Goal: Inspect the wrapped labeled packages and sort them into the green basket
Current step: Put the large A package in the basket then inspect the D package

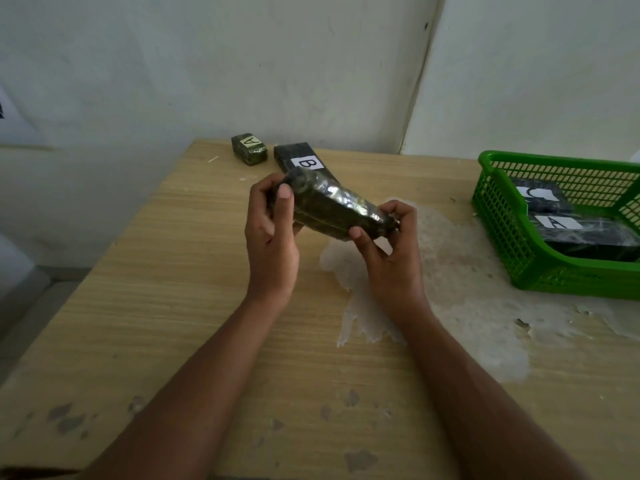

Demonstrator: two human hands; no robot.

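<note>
I hold a dark, shiny film-wrapped package [332, 209] in the air above the table, tilted down to the right, its label out of sight. My left hand [272, 233] grips its far-left end and my right hand [391, 251] pinches its near-right end. Behind it a long dark package marked B [301, 161] lies on the table, partly hidden by the held one. A small package marked A [249, 148] sits at the table's back edge. The green basket [512, 244] at the right holds a package marked A [585, 233] and another with a label I cannot read [540, 199].
The wooden table [173, 271] has a large patch of torn white surface [467, 289] under and to the right of my hands. White walls stand close behind the table. The table's left edge drops to the floor.
</note>
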